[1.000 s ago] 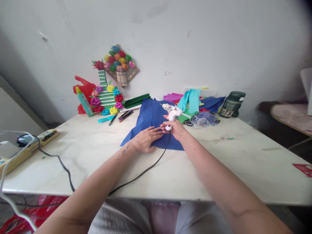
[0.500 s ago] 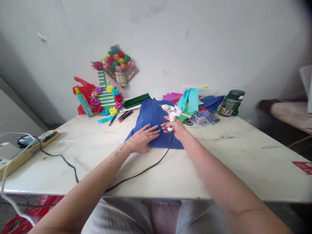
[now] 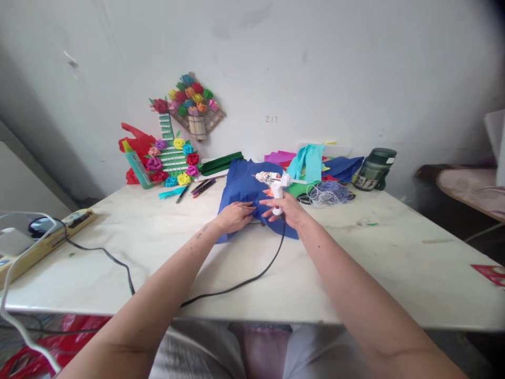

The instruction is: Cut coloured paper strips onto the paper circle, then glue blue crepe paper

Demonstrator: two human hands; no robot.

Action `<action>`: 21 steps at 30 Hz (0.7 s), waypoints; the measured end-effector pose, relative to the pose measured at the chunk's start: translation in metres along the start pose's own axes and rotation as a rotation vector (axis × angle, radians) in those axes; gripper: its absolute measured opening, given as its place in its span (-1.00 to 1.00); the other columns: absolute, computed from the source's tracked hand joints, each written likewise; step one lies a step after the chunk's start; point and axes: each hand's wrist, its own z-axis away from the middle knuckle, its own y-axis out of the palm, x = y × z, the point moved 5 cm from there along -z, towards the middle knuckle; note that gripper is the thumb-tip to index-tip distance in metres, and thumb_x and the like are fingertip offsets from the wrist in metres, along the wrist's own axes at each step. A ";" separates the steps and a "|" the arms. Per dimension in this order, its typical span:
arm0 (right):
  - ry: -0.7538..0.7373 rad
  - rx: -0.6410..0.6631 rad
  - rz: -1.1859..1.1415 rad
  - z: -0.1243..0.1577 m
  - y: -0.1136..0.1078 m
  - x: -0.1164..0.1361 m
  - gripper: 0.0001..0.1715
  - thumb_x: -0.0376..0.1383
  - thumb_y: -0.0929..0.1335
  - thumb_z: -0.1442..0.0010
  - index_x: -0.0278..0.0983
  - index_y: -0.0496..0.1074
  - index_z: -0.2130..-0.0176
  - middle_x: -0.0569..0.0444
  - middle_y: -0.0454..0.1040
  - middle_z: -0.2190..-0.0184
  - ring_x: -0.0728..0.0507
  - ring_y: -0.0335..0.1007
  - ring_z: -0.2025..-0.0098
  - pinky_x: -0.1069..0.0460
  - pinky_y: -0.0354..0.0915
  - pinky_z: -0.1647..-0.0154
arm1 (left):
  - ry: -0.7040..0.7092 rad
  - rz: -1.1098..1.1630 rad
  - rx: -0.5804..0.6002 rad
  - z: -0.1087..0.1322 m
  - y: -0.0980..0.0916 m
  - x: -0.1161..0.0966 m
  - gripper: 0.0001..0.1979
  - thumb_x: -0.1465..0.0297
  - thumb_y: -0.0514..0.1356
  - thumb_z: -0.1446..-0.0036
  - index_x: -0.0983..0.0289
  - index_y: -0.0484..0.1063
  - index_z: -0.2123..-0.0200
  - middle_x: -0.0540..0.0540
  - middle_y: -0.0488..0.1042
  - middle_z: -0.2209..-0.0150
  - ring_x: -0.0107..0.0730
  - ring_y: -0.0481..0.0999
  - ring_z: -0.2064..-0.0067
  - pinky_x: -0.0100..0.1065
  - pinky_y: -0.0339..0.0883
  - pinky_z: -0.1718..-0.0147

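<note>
A sheet of blue paper (image 3: 239, 181) lies on the white table, creased and bunched up near its front edge. My left hand (image 3: 235, 217) rests on its front left part, palm down, with the fingers slightly apart. A white glue gun (image 3: 276, 184) is in my right hand (image 3: 287, 209), its nozzle pointing left above the paper. Some fingers of my right hand stretch out toward the left one. From the handle a black cord (image 3: 244, 282) runs down to the table's front edge.
Behind stand a green paper guitar with flowers (image 3: 173, 157), a glue bottle (image 3: 138, 167) and pens (image 3: 203, 188). Coloured papers (image 3: 305, 164), yarn (image 3: 329, 193) and a dark bottle (image 3: 374, 168) are at the back right. A power strip (image 3: 84, 217) lies on the left.
The front of the blue paper has bunched up and its front left corner has shifted right. My left hand has moved slightly right and up. The glue gun has tilted slightly.
</note>
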 end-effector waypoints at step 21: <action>-0.275 -0.277 0.566 -0.012 -0.014 -0.001 -0.69 -0.41 0.36 0.18 -0.21 0.46 0.32 0.07 0.51 0.41 -0.22 0.41 0.20 -0.05 0.30 0.15 | -0.055 0.228 -0.242 -0.002 0.000 0.017 -0.74 0.26 0.08 -0.07 0.22 0.52 0.46 0.05 0.50 0.16 -0.37 0.41 0.10 -0.32 0.21 0.04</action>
